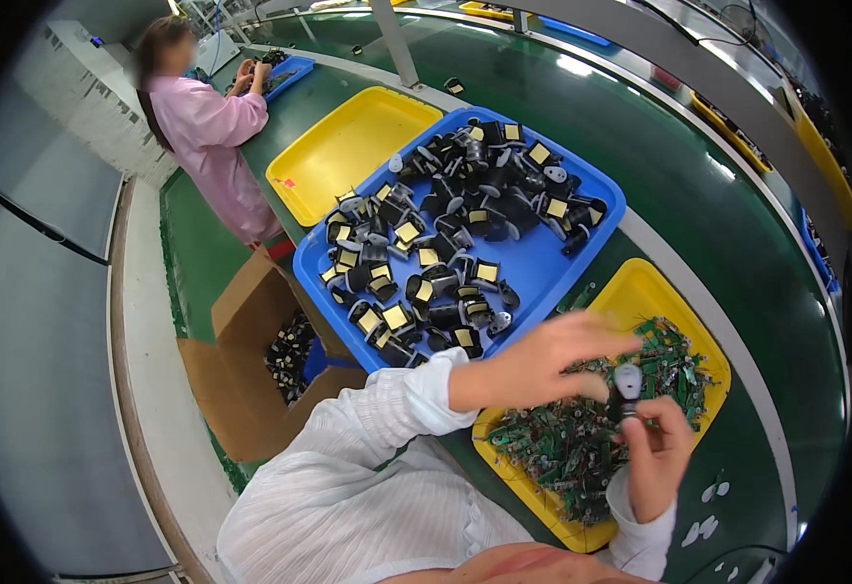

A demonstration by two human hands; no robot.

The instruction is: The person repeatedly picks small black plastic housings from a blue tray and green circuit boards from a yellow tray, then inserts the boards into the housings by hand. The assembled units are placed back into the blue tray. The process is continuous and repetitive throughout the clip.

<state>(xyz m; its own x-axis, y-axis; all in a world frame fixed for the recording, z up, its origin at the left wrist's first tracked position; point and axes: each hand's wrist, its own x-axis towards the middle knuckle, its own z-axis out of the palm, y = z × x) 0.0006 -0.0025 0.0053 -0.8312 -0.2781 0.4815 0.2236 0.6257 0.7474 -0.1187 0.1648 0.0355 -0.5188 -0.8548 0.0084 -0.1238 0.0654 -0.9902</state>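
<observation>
- We hold a small black part with a grey rounded end (627,383) in our right hand (653,456), thumb and fingers closed around its lower end, the grey end pointing up and away from us.
- Our left hand (541,362) is open just beside it, thumb and fingers spread apart around the grey end; it is blurred, so we cannot tell whether a fingertip touches.
- Beneath both hands, the near yellow tray (632,284) carries a tangled heap of green circuit boards (552,456).
- Farther off and to the left, a large blue tray (535,265) holds many black housings (450,234), several with pale yellow squares.
- Beyond its far left side lies another yellow tray (358,146).
- At our left, an opened cardboard box (239,394) contains more black pieces (292,352).
- On the green work surface (737,440) at near right lie small white pieces (700,530).
- At far left, a co-worker in pink (202,117) handles something over a smaller blue tray (294,74).
</observation>
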